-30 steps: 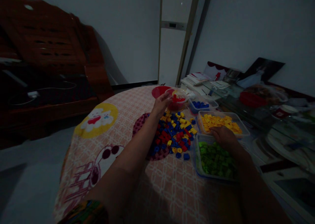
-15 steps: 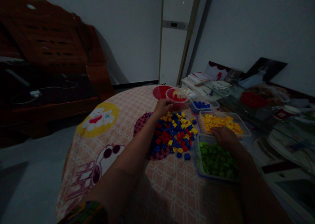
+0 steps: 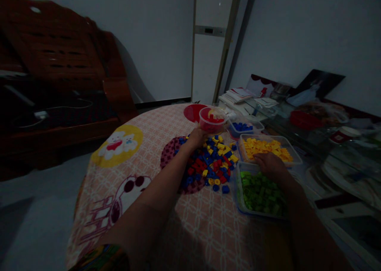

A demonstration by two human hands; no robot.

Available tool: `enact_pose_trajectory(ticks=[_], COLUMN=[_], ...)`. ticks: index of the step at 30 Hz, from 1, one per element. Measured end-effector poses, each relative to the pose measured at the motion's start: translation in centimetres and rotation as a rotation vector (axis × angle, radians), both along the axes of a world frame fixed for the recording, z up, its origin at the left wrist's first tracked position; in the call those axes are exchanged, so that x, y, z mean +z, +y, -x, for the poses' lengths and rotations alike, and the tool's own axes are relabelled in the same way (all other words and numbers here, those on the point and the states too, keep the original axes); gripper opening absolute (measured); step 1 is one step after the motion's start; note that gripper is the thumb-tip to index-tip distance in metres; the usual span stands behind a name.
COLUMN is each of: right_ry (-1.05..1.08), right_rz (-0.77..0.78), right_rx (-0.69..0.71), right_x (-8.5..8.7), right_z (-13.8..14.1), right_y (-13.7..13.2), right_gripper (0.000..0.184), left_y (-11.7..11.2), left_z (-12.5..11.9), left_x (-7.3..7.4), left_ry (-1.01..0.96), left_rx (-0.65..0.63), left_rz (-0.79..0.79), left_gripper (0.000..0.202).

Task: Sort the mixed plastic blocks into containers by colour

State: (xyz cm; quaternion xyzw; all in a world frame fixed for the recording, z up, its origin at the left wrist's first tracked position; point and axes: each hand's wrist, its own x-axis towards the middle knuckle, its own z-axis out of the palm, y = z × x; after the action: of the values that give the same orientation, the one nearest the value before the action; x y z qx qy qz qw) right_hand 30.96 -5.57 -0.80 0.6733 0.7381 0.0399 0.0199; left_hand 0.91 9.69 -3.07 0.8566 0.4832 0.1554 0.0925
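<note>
A heap of small red, blue and yellow bricks lies on the patterned tablecloth. My left hand rests at the heap's far left edge, fingers curled down among the bricks; what they pinch is hidden. Just beyond it stands a clear round tub of red bricks. My right hand lies palm down, fingers together, on the rims between the box of yellow bricks and the box of green bricks.
A red bowl and a box of blue bricks stand at the table's far side. To the right is a glass table crowded with papers, jars and dishes. A dark wooden bench stands at the left.
My left hand has come away from the tub of red bricks and dropped to the heap's edge. The right hand has stayed where it was.
</note>
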Motion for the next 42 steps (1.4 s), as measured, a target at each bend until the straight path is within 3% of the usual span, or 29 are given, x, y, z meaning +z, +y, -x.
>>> enact_pose_trajectory(ticks=[5,12,15,18,23,27,31,36,39,42], right_ry=[0.003,-0.001,0.003,-0.001,-0.004,-0.001,0.006,0.004,-0.013,-0.004], right_rz=[0.014,0.013,0.015,0.016,-0.001,0.002,-0.015,-0.006,-0.003,-0.006], right_rx=[-0.031,-0.014,-0.004,-0.012,-0.015,-0.008,0.004,-0.010,-0.010,-0.002], right_x=[0.0,0.0,0.1,0.2,0.0,-0.2,-0.4,-0.4,-0.4,-0.5], right_z=[0.0,-0.1,0.0,0.1,-0.1,-0.2,-0.4,-0.4,-0.4,-0.5], right_y=[0.0,0.2,0.2,0.1,0.1,0.1,0.1,0.3,0.3,0.3], right_gripper=[0.041,0.040,0.040,0.041,0.042,0.041,0.040,0.039,0.040,0.041], left_y=[0.2,0.7,1.0,1.3,2.0,2.6,1.9,-0.1,-0.5,-0.2], left_z=[0.3,2.8,2.9,1.7,0.4,2.7,7.6,12.6,13.0,12.1], left_x=[-0.1,2.4,3.0,2.2,0.5,1.2,3.1,4.8,4.4,3.4], left_ry=[0.019,-0.368,-0.661,-0.878,-0.990,-1.062,-0.924,-0.381,-0.191,-0.121], left_rx=[0.028,0.103,0.034,-0.087,-0.250,-0.269,-0.053,0.293,0.312,0.261], left_rz=[0.009,0.011,-0.033,-0.007,0.198,0.172,0.149,0.343,0.434,0.457], left_gripper=[0.036,0.031,0.035,0.049,0.069,0.062,0.046,0.032,0.028,0.023])
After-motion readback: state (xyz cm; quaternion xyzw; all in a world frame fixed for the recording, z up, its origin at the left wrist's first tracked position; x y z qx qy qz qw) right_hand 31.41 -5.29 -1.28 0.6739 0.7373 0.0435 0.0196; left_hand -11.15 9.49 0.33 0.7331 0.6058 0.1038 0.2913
